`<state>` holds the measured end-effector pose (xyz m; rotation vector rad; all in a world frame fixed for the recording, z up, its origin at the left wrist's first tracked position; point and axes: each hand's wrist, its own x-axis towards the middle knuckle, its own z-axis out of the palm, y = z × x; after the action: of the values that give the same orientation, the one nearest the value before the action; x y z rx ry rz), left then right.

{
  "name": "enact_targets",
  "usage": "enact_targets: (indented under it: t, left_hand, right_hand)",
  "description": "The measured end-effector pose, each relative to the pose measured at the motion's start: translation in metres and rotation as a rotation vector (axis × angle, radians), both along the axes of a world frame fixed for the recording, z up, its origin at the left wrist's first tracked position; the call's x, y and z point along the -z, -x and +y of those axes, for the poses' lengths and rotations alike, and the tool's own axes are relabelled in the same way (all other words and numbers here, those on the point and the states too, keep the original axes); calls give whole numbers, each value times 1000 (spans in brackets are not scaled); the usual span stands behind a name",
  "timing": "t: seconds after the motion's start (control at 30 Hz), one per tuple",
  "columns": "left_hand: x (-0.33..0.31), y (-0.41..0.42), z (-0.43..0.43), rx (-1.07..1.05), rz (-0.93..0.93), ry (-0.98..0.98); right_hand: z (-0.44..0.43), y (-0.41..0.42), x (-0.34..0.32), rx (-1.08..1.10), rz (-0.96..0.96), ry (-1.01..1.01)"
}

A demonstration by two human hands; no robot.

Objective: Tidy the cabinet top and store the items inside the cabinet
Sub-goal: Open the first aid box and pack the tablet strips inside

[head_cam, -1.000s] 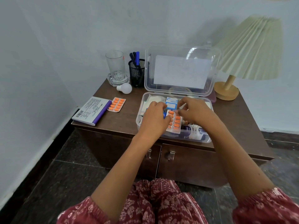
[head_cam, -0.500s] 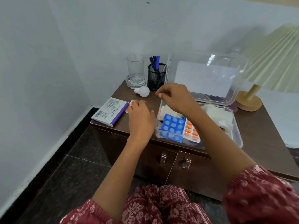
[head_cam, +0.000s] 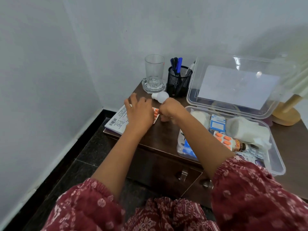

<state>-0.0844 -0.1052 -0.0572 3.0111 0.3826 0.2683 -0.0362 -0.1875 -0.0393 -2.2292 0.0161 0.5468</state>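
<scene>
Pickup step: orange-pill blister strip is pinned under the flat, relaxed left hand, right hand curled at its edge (grip cannot be told); next, transfer into the clear plastic box right of the hands is needed.

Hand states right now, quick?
Left hand: open, flat over the pill strip.
Right hand: fingers curled at its edge; hold cannot be told.

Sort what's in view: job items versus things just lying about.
In the job: pill strip, carton, clear box with medicines, cabinet, left hand, right hand.

Likely just lying about: glass, pen pot, bulb, lamp.
</scene>
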Motion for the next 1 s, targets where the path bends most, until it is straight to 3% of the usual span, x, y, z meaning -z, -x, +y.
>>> enact_targets:
  t: [0.17, 0.47, 0.87, 1.0]
  left_hand:
    - [10, -9, 4, 39, 108, -44]
    - [17, -12, 0, 44, 53, 43]
    - [-1, -14, -10, 191, -50, 386]
    - [-7, -9, -11, 161, -164, 479]
  right_hand:
    - [10, -6, 6, 118, 92, -121]
    - [7, -8, 8, 156, 95, -206]
    - [-2, 4, -2, 122, 28, -209]
    - [-10, 12, -10, 52, -110, -149]
